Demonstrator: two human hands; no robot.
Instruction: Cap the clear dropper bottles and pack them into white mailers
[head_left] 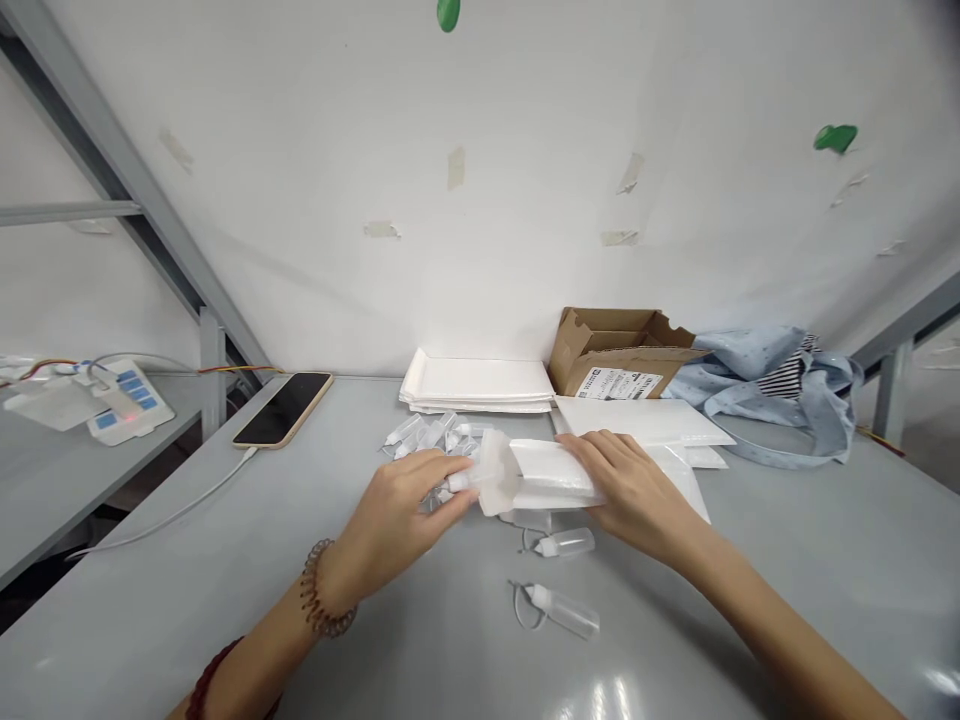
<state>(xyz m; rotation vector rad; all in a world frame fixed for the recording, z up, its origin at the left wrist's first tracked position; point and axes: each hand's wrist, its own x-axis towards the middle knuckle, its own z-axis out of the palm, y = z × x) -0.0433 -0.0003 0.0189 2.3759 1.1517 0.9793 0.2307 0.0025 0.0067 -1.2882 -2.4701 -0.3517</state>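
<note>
My left hand (409, 500) pinches a small clear squeeze bottle (461, 481) by its end, at the mouth of a white padded envelope (555, 470). The envelope's flap is folded open toward the left, and the bottle's far end is hidden by it. My right hand (622, 487) is closed around the envelope's other end. Below the envelope, one clear squeeze bottle (566, 543) with a white cap lies on the table, and another bottle (562, 610) lies nearer to me. Behind my left hand is a pile of similar bottles (435, 432).
A stack of white envelopes (480, 380) lies by the wall, beside an open cardboard box (622, 350). More envelopes (645, 420) lie right of centre. Blue cloth (780, 390) is at the right, a phone (283, 410) on a cable at the left, a power strip (131, 400) farther left.
</note>
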